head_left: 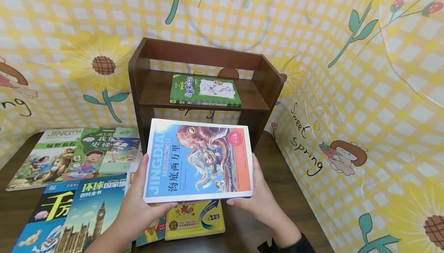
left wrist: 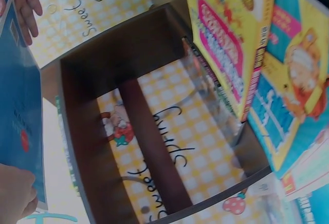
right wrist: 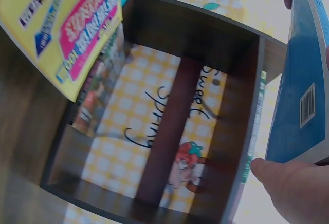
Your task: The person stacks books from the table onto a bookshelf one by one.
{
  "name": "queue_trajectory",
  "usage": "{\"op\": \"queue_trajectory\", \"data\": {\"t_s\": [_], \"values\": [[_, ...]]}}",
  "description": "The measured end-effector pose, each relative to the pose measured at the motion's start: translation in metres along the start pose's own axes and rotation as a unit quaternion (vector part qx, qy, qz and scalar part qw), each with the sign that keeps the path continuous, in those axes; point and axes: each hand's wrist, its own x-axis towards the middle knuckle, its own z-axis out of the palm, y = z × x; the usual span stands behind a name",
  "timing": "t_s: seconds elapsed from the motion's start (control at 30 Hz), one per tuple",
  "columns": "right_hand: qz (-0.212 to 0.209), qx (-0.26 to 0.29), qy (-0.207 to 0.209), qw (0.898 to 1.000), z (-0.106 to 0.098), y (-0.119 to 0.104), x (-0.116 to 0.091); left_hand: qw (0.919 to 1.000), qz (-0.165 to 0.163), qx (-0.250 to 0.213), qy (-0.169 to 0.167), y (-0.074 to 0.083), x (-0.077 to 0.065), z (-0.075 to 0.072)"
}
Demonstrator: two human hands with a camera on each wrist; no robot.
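A blue-and-white picture book (head_left: 199, 160) with an octopus on its cover is held level in front of the shelf. My left hand (head_left: 140, 199) grips its left edge, thumb underneath. On the opposite edge, my right hand (head_left: 258, 197) grips it the same way. The book's blue back cover (right wrist: 298, 90) and barcode show in the right wrist view. Behind it stands a dark wooden two-tier bookshelf (head_left: 204, 106). A green book (head_left: 206, 91) lies flat on its upper board. The held book hides most of the lower compartment in the head view.
Wrist views show another book (left wrist: 211, 75) in the lower compartment. In front of the shelf lies a yellow book (head_left: 195, 224). Several books, including a blue one with a clock tower (head_left: 91, 214), cover the table's left side. Patterned cloth (head_left: 333, 91) hangs behind and right.
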Motion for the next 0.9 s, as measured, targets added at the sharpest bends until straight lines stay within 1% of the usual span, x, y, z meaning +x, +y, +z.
{"op": "queue_trajectory", "data": {"t_s": [0.13, 0.2, 0.3, 0.43, 0.5, 0.67, 0.73, 0.9], "values": [[-0.023, 0.003, -0.006, 1.000, -0.006, -0.009, 0.011, 0.9996, 0.009, 0.026, 0.009, 0.009, 0.009, -0.004], [-0.032, 0.005, -0.008, 0.999, -0.009, -0.014, 0.018, 0.9995, 0.019, 0.024, 0.011, 0.014, 0.014, -0.007], [-0.033, 0.004, -0.006, 0.999, -0.012, -0.023, 0.028, 0.9995, 0.029, 0.009, 0.006, 0.022, 0.023, -0.011], [-0.026, 0.010, -0.007, 1.000, -0.015, -0.033, 0.040, 0.9996, 0.024, 0.013, -0.001, 0.032, 0.036, -0.018], [-0.026, 0.025, -0.011, 0.999, -0.017, -0.037, 0.048, 0.9997, 0.018, 0.017, -0.005, 0.036, 0.042, -0.022], [-0.043, 0.058, -0.030, 0.997, -0.022, -0.040, 0.070, 0.9994, 0.025, 0.013, -0.021, 0.040, 0.062, -0.028], [-0.046, 0.059, -0.034, 0.997, -0.024, -0.041, 0.078, 0.9992, 0.028, 0.008, -0.028, 0.042, 0.070, -0.031], [-0.046, 0.050, -0.039, 0.997, -0.027, -0.045, 0.099, 0.9989, 0.021, -0.004, -0.042, 0.045, 0.092, -0.038]]}}
